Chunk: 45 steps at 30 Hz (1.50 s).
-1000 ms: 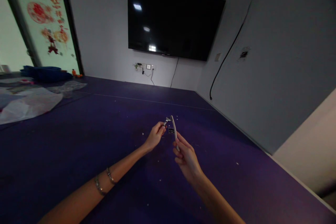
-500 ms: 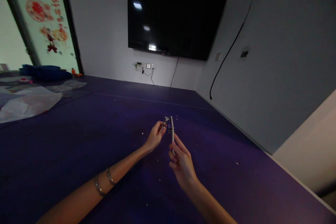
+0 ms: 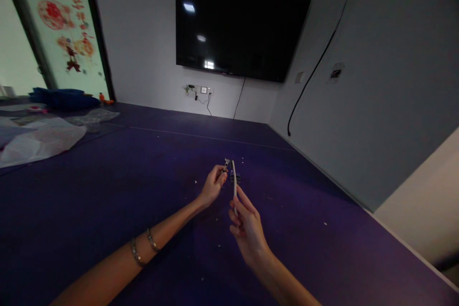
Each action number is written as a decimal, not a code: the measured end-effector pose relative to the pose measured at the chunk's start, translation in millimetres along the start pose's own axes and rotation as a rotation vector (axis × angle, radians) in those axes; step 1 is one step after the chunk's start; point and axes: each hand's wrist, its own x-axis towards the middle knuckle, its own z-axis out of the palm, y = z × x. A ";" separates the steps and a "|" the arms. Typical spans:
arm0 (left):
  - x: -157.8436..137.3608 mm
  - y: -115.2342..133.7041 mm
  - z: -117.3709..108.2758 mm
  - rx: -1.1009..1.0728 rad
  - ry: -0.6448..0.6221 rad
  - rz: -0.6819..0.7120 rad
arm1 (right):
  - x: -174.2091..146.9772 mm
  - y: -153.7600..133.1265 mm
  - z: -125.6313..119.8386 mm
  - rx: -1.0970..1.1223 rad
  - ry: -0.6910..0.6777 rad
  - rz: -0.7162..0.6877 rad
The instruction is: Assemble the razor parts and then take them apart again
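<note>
Between the fingers of my left hand (image 3: 213, 186), closed in a pinch, is a small silver-headed metal tool (image 3: 225, 164); its exact kind is too small to make out. My right hand (image 3: 248, 224) grips the lower end of a thin, slightly curved white strip (image 3: 234, 178), which points up and away from me. The strip's far end is close beside the tool's head; whether they touch I cannot tell. A small dark piece (image 3: 237, 178) shows just beyond the strip, partly hidden by it.
Small white scraps (image 3: 195, 181) dot the purple surface (image 3: 143, 215). At the far left lie crumpled clear plastic (image 3: 46, 139), a dark blue cloth bundle (image 3: 64, 99) and a small orange item (image 3: 103, 99). A black cable (image 3: 322, 55) hangs down the right wall, below and beside a wall-mounted television (image 3: 240, 26).
The white strip and my right hand have shifted very slightly left, with the strip's far end nearer the tool. My left hand keeps nearly the same place and hold.
</note>
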 end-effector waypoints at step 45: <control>8.0 -6.0 -9.2 -0.082 0.038 -0.224 | 100.7 -64.2 -39.0 -0.609 0.003 -0.425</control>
